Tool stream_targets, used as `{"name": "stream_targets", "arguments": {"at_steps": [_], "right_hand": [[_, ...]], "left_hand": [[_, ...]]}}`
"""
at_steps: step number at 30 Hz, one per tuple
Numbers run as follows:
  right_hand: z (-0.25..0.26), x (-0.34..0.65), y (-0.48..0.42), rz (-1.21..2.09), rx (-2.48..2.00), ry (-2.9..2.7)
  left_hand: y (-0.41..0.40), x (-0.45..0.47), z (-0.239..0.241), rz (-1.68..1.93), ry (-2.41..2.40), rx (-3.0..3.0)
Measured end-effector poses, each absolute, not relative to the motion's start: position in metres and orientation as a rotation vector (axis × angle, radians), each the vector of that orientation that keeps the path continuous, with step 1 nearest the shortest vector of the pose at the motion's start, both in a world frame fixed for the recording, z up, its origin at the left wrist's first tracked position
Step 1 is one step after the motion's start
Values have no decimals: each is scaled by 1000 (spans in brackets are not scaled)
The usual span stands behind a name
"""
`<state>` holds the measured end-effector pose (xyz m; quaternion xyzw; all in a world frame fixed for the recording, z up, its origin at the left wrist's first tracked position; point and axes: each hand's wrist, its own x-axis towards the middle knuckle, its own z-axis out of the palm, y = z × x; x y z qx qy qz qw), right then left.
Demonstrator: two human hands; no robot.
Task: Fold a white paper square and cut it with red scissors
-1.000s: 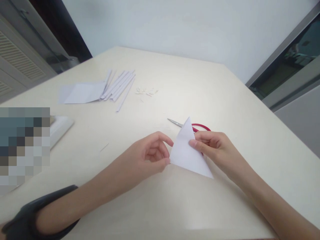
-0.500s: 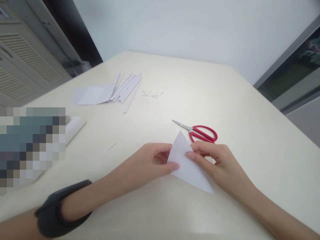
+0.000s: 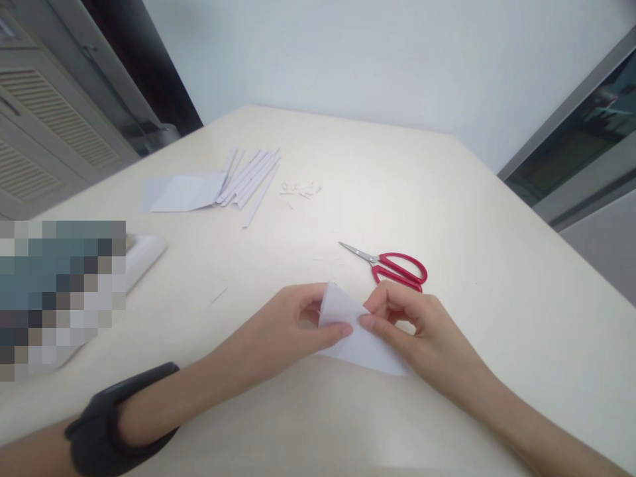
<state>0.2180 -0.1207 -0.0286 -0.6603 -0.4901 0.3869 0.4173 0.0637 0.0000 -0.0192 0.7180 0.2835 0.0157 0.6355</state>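
Note:
A folded white sheet of paper [image 3: 365, 348], roughly triangular, is held just above the table near its front. My left hand [image 3: 313, 321] pinches its left side, thumb on the near face and fingers behind. On the paper's upper right edge, my right hand [image 3: 405, 318] grips it between thumb and index finger. The paper's top corner leans to the left, and its lower right part is partly behind my right hand. Just beyond my right hand lies a pair of red-handled scissors [image 3: 380, 262], blades closed and pointing left.
Farther back on the cream table [image 3: 397, 179] lie several thin white paper strips [image 3: 253, 175], overlapping a flat paper sheet [image 3: 183, 192]. Small paper scraps [image 3: 301, 191] sit right of them. A pixelated object [image 3: 59, 291] occupies the left edge. A wall [image 3: 348, 59] rises behind the table.
The paper has turned to the left, its top corner now lower and tipped toward my left hand. Both hands keep hold of it, and my right hand has shifted slightly left.

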Motion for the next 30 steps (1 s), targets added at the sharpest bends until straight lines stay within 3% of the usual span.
{"name": "stream_targets", "arguments": {"at_steps": [10, 30], "right_hand": [[-25, 219, -122, 936, -1679, -1226], [-33, 204, -124, 908, -1662, -1265]], "left_hand": [[3, 62, -22, 78, 671, 1355], [-3, 61, -20, 127, 748, 1738]]}}
